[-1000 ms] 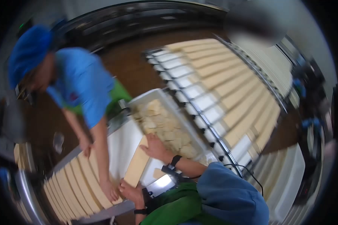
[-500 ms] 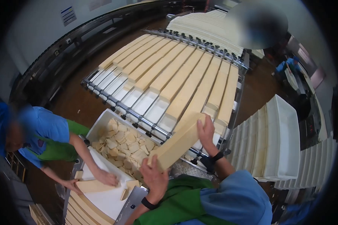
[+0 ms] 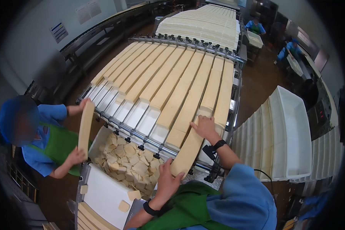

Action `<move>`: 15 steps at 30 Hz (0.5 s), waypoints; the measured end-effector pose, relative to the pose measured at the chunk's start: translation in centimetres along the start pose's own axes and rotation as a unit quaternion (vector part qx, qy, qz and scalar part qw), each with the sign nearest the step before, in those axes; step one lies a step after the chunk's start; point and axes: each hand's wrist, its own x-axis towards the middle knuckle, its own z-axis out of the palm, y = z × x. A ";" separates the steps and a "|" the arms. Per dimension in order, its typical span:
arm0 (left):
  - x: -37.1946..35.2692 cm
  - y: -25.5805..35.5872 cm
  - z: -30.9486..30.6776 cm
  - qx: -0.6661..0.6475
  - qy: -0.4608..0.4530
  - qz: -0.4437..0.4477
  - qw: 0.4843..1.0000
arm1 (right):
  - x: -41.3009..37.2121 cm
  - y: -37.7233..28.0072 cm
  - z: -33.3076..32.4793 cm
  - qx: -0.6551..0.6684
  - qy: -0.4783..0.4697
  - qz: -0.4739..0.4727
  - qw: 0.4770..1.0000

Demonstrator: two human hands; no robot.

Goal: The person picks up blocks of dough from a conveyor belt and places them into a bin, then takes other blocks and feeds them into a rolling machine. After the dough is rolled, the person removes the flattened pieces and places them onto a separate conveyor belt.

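Both my hands are on one long pale-yellow block (image 3: 188, 152), which lies along a right-hand lane of the slanted rack. My left hand (image 3: 169, 177) grips its near end, thumb and fingers on either side. Over its far end, my right hand (image 3: 206, 127) is closed with the fingers bent down around it. Beyond my right hand, more blocks (image 3: 184, 88) of the same kind lie side by side in lanes split by thin metal rods. The metal front rail (image 3: 142, 137) with dark knobs passes beneath the near part of my block.
Left, a co-worker (image 3: 51, 130) holds a similar block (image 3: 86, 130) in two hands. A bin (image 3: 99, 138) of broken flat pieces (image 3: 128, 157) stands below the rail. A white board (image 3: 103, 193) carries small offcuts. Stacked white trays (image 3: 291, 134) rise at right; people work farther back.
My hands have lowered the block from above the rail into a rack lane. The co-worker has lifted a block off the white board and holds it steeply tilted.
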 end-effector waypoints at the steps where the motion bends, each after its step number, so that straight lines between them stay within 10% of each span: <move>1: 0.0 -0.2 0.1 0.006 0.002 0.003 1.000 | -0.1 -0.2 -0.4 0.008 -0.013 0.010 1.000; 5: 0.3 -0.2 0.1 0.011 0.005 -0.006 1.000 | -1.2 -0.5 0.2 -0.025 0.126 -0.020 0.991; 15: 5.1 -1.9 5.7 -0.017 0.085 -0.003 0.996 | -8.3 -2.2 -0.7 0.095 0.081 -0.027 0.992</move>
